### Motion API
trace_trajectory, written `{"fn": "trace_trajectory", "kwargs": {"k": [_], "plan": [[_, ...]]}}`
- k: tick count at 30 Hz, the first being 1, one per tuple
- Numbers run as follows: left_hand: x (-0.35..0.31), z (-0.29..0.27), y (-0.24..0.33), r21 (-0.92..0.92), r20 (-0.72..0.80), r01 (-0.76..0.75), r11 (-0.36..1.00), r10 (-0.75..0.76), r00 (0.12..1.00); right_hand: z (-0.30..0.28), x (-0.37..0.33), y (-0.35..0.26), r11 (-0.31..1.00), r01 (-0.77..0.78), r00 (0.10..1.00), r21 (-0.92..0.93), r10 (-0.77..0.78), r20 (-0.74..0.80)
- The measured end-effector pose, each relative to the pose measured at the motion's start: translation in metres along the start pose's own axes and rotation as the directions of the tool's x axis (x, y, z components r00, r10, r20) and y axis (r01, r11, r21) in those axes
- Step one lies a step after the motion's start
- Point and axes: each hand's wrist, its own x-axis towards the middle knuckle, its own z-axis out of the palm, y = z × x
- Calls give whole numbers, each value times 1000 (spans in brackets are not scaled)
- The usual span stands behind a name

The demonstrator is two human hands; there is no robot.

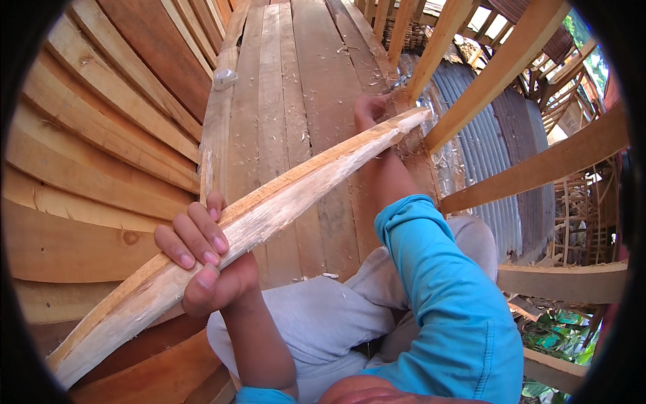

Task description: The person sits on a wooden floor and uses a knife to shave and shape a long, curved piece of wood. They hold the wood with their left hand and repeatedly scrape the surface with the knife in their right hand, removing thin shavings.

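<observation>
A long, slightly curved piece of wood (269,205), rough and pale on one face and yellower along its upper edge, slants from the lower left up to the right. My left hand (205,252) grips it left of its middle, fingers over the top edge and thumb on the near face. Beyond its far right end my right hand (370,109) reaches down beside the plank edge and the upright posts. The wood covers my right wrist, and most of those fingers are hidden. A small shiny thing (398,82) lies close to that hand; I cannot make out what it is.
Wood shavings are scattered over the plank floor (326,101). A clear plastic object (224,79) lies by the left wall of curved planks (101,222). Upright wooden ribs (447,40) line the right side, with corrugated metal sheets (478,141) beyond. My bent legs (323,316) are below.
</observation>
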Motion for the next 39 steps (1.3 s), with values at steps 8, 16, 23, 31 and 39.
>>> {"fn": "trace_trajectory", "kwargs": {"k": [8,16,23,31,39], "plan": [[0,5,-6,-6,-25,13,1000,-13,1000,-35,-46,8,897,427,883,-112,-388,263],[-1,5,-7,-10,-18,22,1000,-22,1000,-60,23,51,-660,579,202,-479,-453,868],[0,6,-11,-49,-5,23,999,-23,1000,-18,35,87,296,689,534,-662,-824,187],[-2,-3,-5,-17,1,11,1000,-11,1000,-53,-10,55,858,438,898,-268,-400,184],[-2,-2,-7,-21,6,12,1000,-12,1000,-45,-29,49,960,135,989,-246,-117,86]]}}
